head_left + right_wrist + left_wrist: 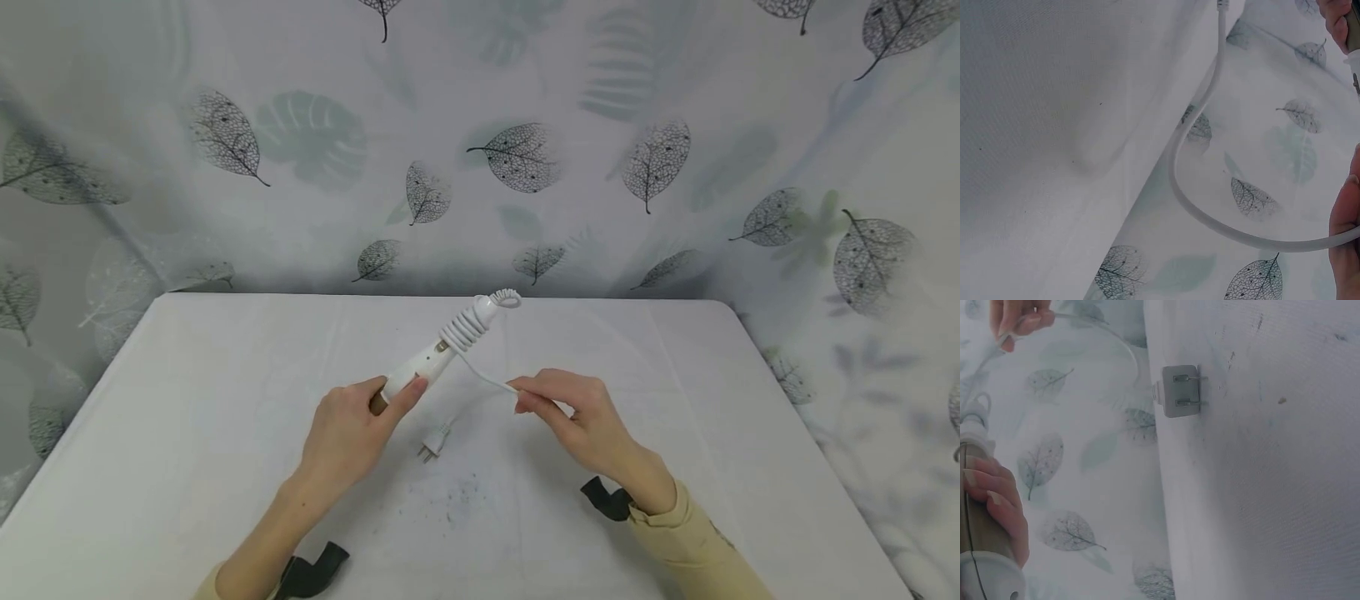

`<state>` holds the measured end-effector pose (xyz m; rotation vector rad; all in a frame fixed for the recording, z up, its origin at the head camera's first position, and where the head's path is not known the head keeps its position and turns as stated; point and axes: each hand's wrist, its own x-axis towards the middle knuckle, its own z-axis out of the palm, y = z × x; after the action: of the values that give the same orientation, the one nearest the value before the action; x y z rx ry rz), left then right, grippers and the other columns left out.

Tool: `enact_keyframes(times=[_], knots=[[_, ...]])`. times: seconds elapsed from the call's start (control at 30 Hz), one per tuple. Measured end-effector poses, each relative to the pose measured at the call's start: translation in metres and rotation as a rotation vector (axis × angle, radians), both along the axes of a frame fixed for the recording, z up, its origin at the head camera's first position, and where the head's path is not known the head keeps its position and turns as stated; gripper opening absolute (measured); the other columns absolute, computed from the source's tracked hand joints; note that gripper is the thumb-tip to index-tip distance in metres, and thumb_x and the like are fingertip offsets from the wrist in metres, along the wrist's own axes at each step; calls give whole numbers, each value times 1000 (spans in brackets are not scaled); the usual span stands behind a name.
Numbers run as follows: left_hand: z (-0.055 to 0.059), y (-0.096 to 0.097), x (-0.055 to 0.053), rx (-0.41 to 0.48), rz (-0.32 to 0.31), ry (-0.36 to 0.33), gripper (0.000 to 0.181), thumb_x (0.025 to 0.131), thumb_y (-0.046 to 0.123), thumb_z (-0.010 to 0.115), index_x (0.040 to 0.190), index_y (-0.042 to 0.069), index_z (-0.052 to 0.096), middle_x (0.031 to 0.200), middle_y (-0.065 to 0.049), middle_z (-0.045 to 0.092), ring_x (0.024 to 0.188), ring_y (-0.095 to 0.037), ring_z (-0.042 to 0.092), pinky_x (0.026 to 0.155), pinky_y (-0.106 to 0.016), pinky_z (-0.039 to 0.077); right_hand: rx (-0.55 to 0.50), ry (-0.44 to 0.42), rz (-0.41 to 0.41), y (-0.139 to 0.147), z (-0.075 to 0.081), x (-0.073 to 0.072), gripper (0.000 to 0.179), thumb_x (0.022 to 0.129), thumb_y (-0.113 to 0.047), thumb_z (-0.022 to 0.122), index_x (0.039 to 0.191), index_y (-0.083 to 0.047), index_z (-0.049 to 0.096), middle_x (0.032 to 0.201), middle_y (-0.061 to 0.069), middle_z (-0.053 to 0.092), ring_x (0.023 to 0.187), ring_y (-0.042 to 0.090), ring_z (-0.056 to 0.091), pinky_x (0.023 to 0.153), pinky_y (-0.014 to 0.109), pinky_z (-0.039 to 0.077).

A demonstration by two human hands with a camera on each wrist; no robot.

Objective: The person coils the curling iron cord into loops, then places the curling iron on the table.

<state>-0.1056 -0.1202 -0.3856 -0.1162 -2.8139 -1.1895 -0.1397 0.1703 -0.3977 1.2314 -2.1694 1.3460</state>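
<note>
A white-and-gold hair styling iron (424, 367) slants up and away over the table, its gold end nearest me. My left hand (348, 433) grips that end; in the left wrist view its fingers (1004, 506) curl round the gold barrel (982, 534). Several turns of white cord (465, 330) wrap the far handle. To the right, my right hand (577, 412) pinches a loose stretch of this cord between thumb and fingers. The cord (1210, 222) bends away from that pinch towards a two-pin plug (434, 442), which lies low between both hands, prongs pointing towards me.
A white cloth covers the table (187, 433), with small dark specks (465, 496) in front of the plug. Behind it and at both sides hangs a leaf-patterned curtain (465, 83). A black piece (607, 500) sits at each wrist.
</note>
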Motion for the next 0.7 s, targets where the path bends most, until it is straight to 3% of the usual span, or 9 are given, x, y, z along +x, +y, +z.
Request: enact_keyframes(times=[0.13, 0.37, 0.5, 0.7], knots=[[-1, 1, 1, 28, -6, 37, 55, 95, 54, 60, 63, 14, 40, 53, 9, 29, 48, -5, 26, 46, -23, 22, -15, 2, -2, 0, 0, -1, 36, 84, 17, 66, 113, -3, 71, 82, 4, 70, 76, 13, 66, 62, 17, 44], [-2, 5, 6, 107, -104, 116, 41, 95, 41, 65, 68, 14, 52, 51, 10, 35, 45, -1, 31, 44, -22, 23, -20, 0, -143, 2, -3, -4, 25, 81, 10, 75, 102, -4, 74, 86, 3, 75, 78, 14, 72, 78, 19, 53], [-1, 6, 6, 110, -121, 138, 37, 95, 39, 66, 70, 13, 56, 52, 11, 35, 45, 0, 31, 43, -22, 24, -31, 22, -145, 3, 0, -5, 25, 78, 10, 78, 94, -9, 75, 85, 1, 74, 78, 12, 69, 76, 19, 52], [-2, 5, 5, 121, -132, 136, 36, 94, 39, 66, 70, 14, 57, 52, 12, 34, 46, 0, 30, 44, -21, 23, -29, 20, -105, 4, 2, -7, 22, 78, 12, 76, 93, -4, 75, 84, 5, 71, 76, 13, 65, 71, 17, 49]])
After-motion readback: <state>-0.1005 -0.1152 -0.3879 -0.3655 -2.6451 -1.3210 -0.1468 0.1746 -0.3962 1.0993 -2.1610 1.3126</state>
